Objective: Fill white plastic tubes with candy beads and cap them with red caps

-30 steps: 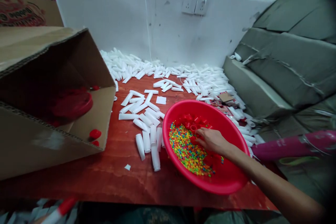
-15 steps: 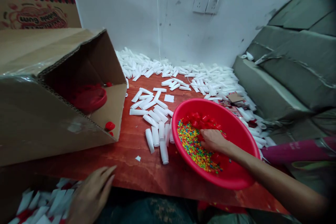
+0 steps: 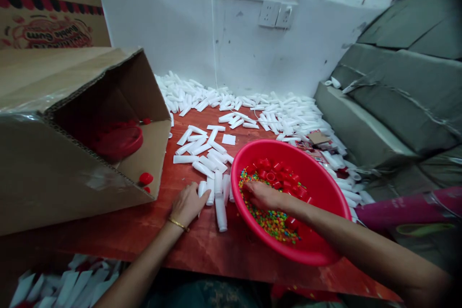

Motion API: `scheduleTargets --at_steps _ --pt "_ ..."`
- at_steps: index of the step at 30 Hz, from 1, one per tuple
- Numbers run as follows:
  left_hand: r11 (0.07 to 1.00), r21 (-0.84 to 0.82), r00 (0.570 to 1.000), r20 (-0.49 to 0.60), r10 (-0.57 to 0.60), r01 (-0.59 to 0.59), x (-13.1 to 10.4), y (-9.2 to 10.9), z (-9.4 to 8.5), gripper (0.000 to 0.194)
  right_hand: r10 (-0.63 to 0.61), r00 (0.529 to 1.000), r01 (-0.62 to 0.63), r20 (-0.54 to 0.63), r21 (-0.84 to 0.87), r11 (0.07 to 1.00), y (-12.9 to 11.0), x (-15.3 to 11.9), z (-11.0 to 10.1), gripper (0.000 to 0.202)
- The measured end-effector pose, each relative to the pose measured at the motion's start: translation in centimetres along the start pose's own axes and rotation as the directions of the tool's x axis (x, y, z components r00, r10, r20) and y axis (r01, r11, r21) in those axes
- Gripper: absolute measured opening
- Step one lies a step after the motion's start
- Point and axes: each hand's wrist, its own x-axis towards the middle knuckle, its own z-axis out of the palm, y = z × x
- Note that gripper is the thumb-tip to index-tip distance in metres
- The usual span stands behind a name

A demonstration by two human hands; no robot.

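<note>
My left hand [image 3: 188,200] rests low over the table, its thumb and fingers closed around a white tube [image 3: 202,191] at the near edge of a loose group. More white tubes [image 3: 218,183] lie just beyond it. Inside the red basin [image 3: 327,173], my right hand [image 3: 265,195] is dipped into small multicoloured candies [image 3: 272,226], fingers bent together and their tips hidden among the pieces. Red caps [image 3: 285,180] are heaped beside that hand, on the basin's far side.
On the left a cardboard box [image 3: 72,178] lies on its side, holding a red basin [image 3: 124,144] and red caps. White tubes pile along the wall [image 3: 238,53]. Wrapped bundles [image 3: 368,130] stack at right. A container of white tubes [image 3: 68,284] sits lower left.
My left hand has moved up and right from the table's front edge to the white tubes. My right hand has shifted left within the candies, away from the red caps.
</note>
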Motion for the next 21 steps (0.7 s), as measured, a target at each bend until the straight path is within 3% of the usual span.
scheduleTargets --at_steps 5,7,10,12,16,21 --pt "0.996 -0.09 1.0 -0.024 -0.001 -0.001 -0.1 -0.7 -1.0 0.028 0.057 0.998 -0.053 -0.001 0.338 0.94 0.2 -1.3 -0.5 0.021" --pt "0.986 -0.162 0.997 -0.061 0.039 -0.048 -0.6 0.1 -2.1 0.034 0.091 0.996 -0.066 -0.008 0.617 0.784 0.2 -2.3 -1.2 0.025" --pt "0.888 -0.373 0.961 -0.174 0.217 -0.268 -1.8 2.7 -3.7 0.038 0.123 0.992 -0.03 -0.02 0.919 0.394 -0.3 -3.7 -2.2 0.033" --pt "0.767 -0.462 0.895 -0.237 0.377 -0.445 -2.5 5.0 -4.7 0.034 0.126 0.99 0.026 -0.068 0.95 0.312 -0.8 -4.6 -2.8 0.034" --pt "0.695 -0.41 0.796 -0.161 0.583 -0.591 -3.0 8.6 -5.7 0.03 0.142 0.966 0.145 -0.218 0.905 0.399 -1.5 -5.8 -3.6 0.032" --pt "0.714 -0.25 0.748 -0.073 0.66 -0.654 -2.6 10.2 -5.9 0.029 0.197 0.918 0.143 -0.344 0.75 0.646 -2.0 -6.9 -4.3 0.028"
